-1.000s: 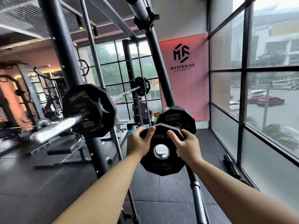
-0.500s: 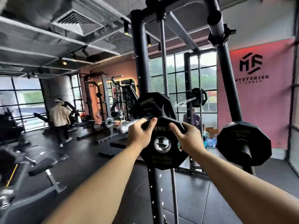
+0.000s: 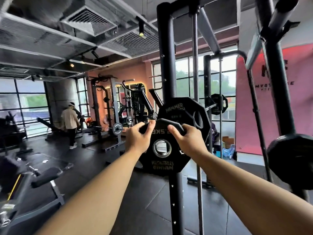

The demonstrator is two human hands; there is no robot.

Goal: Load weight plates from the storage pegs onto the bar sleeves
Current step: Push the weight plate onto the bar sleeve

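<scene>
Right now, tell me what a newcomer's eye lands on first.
Dead centre, the left hand and right hand grip a small plate by its top edge, just in front of a bigger plate. A third plate sits low at far right, and a person stands at mid-left in the background.

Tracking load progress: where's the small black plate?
Head view, centre: small black polygonal weight plate, gripped at its top by left hand and right hand, in front of larger black plate.

Single head-worn wide-angle view, facing forward across the gym, close behind outstretched forearms
</scene>
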